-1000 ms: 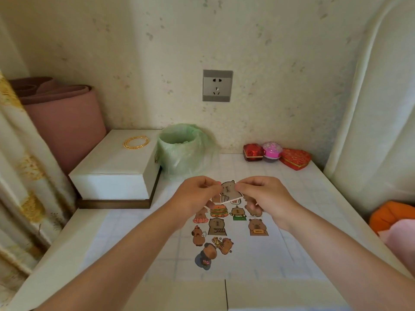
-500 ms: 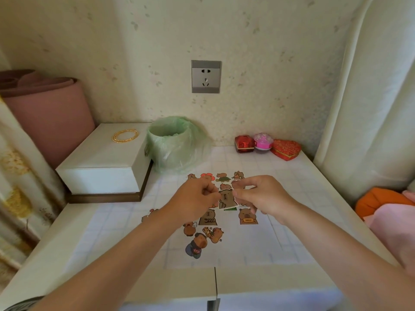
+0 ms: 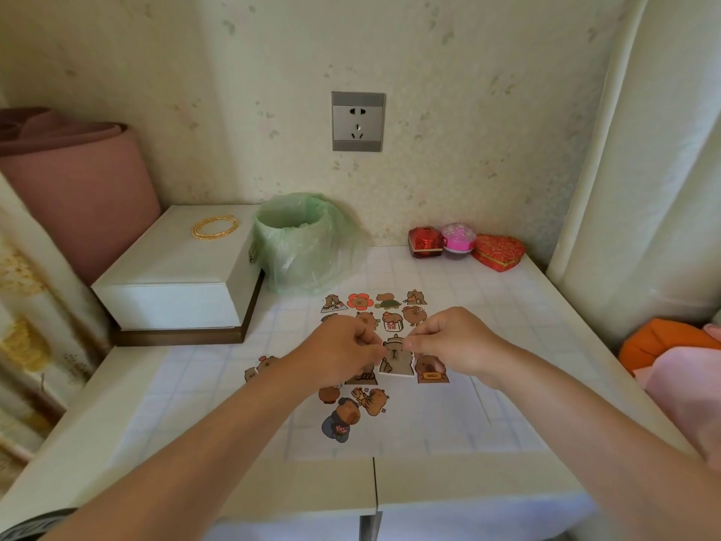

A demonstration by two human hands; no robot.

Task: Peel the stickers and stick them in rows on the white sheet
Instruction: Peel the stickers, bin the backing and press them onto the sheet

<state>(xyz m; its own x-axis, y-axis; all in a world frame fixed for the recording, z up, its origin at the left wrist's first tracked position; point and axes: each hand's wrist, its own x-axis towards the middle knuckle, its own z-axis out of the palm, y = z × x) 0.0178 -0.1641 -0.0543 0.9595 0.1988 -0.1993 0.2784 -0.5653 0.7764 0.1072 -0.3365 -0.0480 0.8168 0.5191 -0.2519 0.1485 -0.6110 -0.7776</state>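
Both hands pinching one capybara sticker [image 3: 397, 359] just above white sheet [image 3: 448, 427], nearer me than green bin bag [image 3: 304, 244]. Left hand [image 3: 343, 351] curled tight on its left edge, right hand [image 3: 454, 341] nipping top right corner. Tip: split backing at corner, peel slow, keep it flat, line up with row behind. Can't tell if backing's off already, fingertips hide that edge. Left hand covers some stuck stickers too.

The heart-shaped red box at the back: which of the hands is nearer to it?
The right hand, below and left of the heart-shaped red box. The left hand is farther left.
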